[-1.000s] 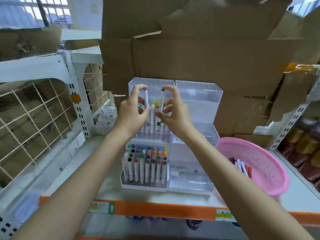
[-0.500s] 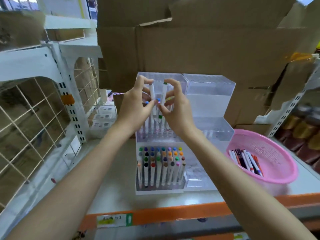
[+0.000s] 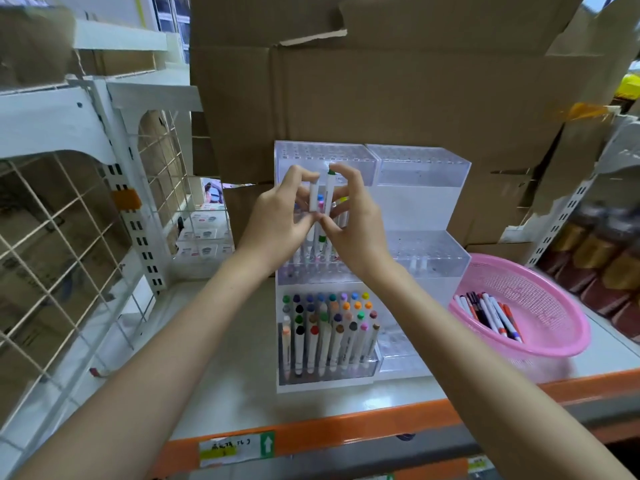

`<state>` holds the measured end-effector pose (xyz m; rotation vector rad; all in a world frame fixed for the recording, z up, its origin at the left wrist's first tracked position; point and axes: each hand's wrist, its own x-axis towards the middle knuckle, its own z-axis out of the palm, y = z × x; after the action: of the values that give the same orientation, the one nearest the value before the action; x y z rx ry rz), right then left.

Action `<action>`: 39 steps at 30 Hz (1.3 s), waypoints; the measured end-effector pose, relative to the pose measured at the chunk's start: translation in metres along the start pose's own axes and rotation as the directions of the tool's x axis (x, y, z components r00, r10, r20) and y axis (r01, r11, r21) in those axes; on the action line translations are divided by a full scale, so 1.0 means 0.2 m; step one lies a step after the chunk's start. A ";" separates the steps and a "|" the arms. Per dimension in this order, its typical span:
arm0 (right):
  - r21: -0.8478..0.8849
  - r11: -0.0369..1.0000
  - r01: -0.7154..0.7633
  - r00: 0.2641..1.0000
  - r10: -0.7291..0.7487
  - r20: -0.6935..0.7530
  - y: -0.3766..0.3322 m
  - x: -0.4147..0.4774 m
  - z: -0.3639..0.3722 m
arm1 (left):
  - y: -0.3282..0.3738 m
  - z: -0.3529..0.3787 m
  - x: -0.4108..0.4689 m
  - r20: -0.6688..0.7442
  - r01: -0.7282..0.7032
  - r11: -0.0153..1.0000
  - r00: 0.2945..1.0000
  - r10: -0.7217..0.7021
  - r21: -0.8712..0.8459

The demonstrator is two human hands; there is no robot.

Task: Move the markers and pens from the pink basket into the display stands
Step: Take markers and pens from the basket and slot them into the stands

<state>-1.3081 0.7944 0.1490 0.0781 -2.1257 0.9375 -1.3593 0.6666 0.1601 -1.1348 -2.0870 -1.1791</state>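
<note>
**Head view: two markers held over the stand**

The left hand [image 3: 277,220] pinches a white plastic marker [image 3: 313,199]. The right hand [image 3: 353,223] pinches a green-capped white marker [image 3: 327,202]. Both markers stand upright, directly above the middle tier of the clear acrylic display stand [image 3: 294,273]. The pink plastic basket [image 3: 540,299] lies nearer the right hand.

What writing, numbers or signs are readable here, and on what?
No words can be read.
Shelf-edge label: a white up arrow on green; the handwriting is too blurred to read.
Markers in the stand: the barrel print is too small to read.
</note>
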 end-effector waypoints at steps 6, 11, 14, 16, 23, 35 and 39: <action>-0.013 1.000 0.001 1.000 0.000 0.002 0.00 0.00 0.00 | -0.03 0.01 -0.02 -0.012 0.018 1.000 1.000 -0.018 -0.024; -0.026 1.000 0.000 1.000 0.000 0.000 0.01 -0.01 0.00 | -0.03 0.02 -0.03 -0.015 -0.006 1.000 1.000 0.006 -0.019; -0.025 1.000 -0.005 1.000 0.005 0.010 0.00 -0.01 -0.01 | -0.04 0.02 -0.03 -0.024 -0.020 1.000 1.000 0.020 0.001; -0.028 1.000 -0.009 1.000 0.010 0.013 0.00 -0.02 -0.01 | -0.04 0.02 -0.03 -0.045 -0.032 0.999 0.998 0.034 0.036; -0.007 0.999 -0.038 0.999 0.038 0.006 0.00 -0.02 -0.01 | -0.06 0.03 -0.04 0.021 -0.142 0.973 0.990 0.141 0.180; -0.021 1.000 -0.011 1.000 0.011 -0.016 0.01 -0.04 0.00 | -0.13 0.07 -0.11 -0.022 -0.127 0.952 0.990 0.138 0.280; -0.041 0.999 -0.003 1.000 0.003 -0.010 0.01 -0.05 0.02 | -0.13 0.07 -0.12 -0.031 -0.135 0.942 0.988 0.152 0.309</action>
<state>-1.3047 0.7922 0.1397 0.0491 -2.1353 0.8934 -1.3682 0.6608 0.1240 -1.0734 -2.0201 -0.7762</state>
